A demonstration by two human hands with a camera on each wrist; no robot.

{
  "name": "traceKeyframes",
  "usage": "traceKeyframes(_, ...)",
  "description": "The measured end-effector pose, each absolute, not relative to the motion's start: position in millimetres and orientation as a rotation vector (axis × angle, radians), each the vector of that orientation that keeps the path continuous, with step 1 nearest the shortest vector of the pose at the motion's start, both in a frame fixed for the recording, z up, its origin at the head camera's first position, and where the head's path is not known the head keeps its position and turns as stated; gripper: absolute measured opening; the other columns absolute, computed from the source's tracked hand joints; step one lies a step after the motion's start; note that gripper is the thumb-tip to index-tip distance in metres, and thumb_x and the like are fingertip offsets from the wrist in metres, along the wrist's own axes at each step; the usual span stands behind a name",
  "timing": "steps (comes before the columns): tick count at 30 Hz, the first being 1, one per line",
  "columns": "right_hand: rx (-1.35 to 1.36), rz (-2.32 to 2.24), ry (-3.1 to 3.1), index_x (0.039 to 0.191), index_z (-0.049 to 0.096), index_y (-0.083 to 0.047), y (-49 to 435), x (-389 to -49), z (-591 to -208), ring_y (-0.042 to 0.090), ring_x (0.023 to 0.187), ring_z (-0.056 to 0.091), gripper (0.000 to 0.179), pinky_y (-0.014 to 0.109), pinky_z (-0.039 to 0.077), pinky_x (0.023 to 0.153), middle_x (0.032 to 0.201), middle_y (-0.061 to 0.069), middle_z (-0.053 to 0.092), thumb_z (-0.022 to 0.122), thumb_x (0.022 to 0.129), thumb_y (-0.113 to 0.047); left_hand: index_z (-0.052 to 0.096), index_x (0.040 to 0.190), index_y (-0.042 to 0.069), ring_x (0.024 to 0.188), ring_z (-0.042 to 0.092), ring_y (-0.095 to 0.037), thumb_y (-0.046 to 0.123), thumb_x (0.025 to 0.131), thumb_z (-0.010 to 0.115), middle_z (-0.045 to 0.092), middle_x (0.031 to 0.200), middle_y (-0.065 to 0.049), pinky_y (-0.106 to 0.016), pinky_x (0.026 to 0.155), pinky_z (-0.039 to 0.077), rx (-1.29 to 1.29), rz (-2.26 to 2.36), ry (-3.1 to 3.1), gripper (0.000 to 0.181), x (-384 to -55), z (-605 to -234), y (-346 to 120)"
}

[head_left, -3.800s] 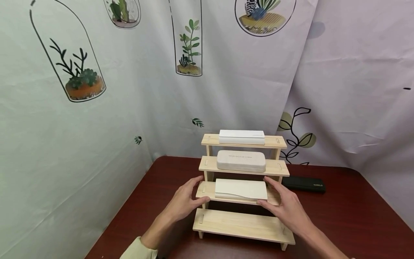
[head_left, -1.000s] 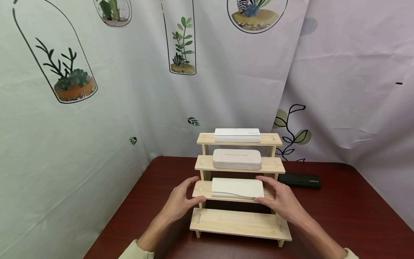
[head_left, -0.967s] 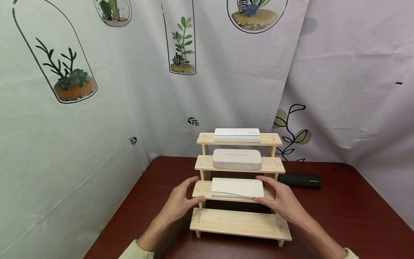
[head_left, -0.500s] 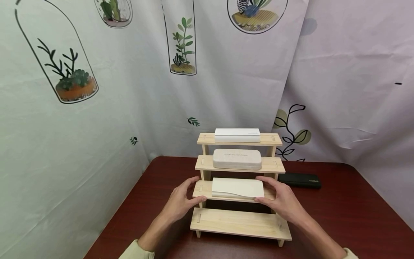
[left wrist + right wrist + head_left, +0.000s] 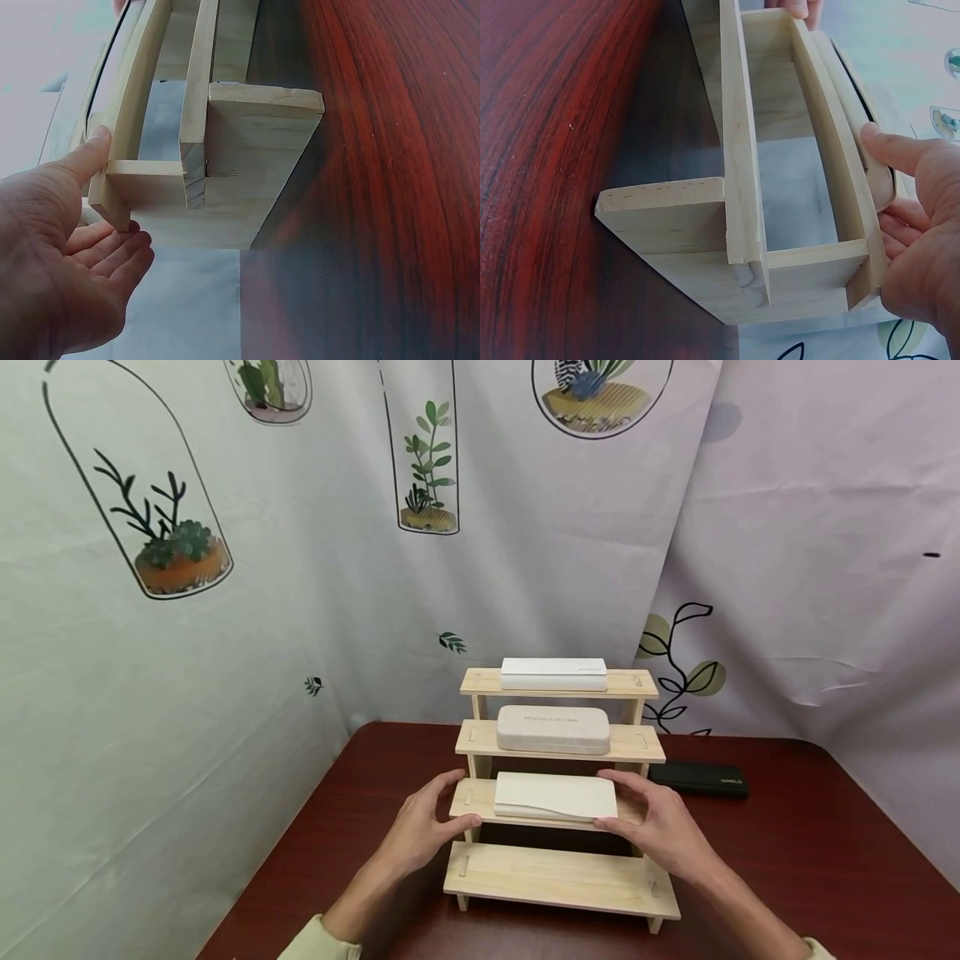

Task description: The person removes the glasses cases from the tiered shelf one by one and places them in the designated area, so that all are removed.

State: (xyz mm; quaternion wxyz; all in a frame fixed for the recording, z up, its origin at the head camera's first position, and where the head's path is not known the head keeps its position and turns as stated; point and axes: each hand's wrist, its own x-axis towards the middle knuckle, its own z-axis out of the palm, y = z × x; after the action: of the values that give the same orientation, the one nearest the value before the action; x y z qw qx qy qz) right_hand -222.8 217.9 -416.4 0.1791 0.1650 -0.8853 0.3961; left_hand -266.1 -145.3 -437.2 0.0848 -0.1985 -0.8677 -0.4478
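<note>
A tiered wooden display stand (image 5: 558,878) stands on the dark red table. On its second tier from the bottom lies an off-white glasses case (image 5: 555,797) with a wavy flap edge. My right hand (image 5: 663,827) pinches that case's right end, thumb at the front edge and a finger at the back; the right wrist view shows the thumb (image 5: 874,139) against it. My left hand (image 5: 420,827) holds the same tier's left end, apart from the case. In the left wrist view its thumb (image 5: 94,150) lies on the board's front edge, with other fingertips by the end.
Above sit a beige rounded glasses case (image 5: 553,731) with faint lettering and, on the top tier, a white case (image 5: 553,674). A black case (image 5: 697,779) lies on the table behind the stand's right side. Printed fabric (image 5: 360,610) hangs behind the table (image 5: 810,843).
The head view has shifted slightly. Both hands and all the cases keep the same places on and around the stand.
</note>
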Motion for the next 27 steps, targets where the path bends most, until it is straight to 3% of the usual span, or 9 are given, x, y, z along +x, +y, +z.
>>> traceKeyframes(10, 0.465, 1.217, -2.493, 0.140, 0.070, -0.011, 220.0, -220.8, -413.0, 0.020, 0.115, 0.067, 0.064, 0.028, 0.055, 0.094, 0.133, 0.011, 0.071, 0.095, 0.082, -0.021, 0.055, 0.152, 0.006, 0.133, 0.061, -0.028, 0.031, 0.088, 0.090, 0.062, 0.148, -0.015, -0.053, 0.107, 0.050, -0.622, -1.329, -2.585, 0.077, -266.8, -438.6, -145.9)
traceKeyframes(22, 0.508, 1.330, -2.460, 0.142, 0.068, -0.008, 221.8, -220.6, -413.9, 0.019, 0.115, 0.069, 0.064, 0.023, 0.056, 0.091, 0.135, 0.015, 0.070, 0.094, 0.083, -0.016, 0.057, 0.151, 0.007, 0.135, 0.060, -0.025, 0.030, 0.087, 0.092, 0.063, 0.148, -0.007, -0.052, 0.110, 0.047, -0.582, -1.328, -2.587, 0.077, -266.1, -437.4, -145.0)
traceKeyframes(27, 0.494, 1.326, -2.457, 0.141, 0.069, -0.013, 222.7, -220.7, -415.8, 0.016, 0.112, 0.069, 0.063, 0.022, 0.056, 0.090, 0.134, 0.012, 0.070, 0.094, 0.083, -0.014, 0.056, 0.150, 0.003, 0.133, 0.061, -0.030, 0.030, 0.088, 0.091, 0.063, 0.147, -0.012, -0.056, 0.107, 0.049, -0.619, -1.303, -2.565, 0.077, -265.8, -438.7, -145.0)
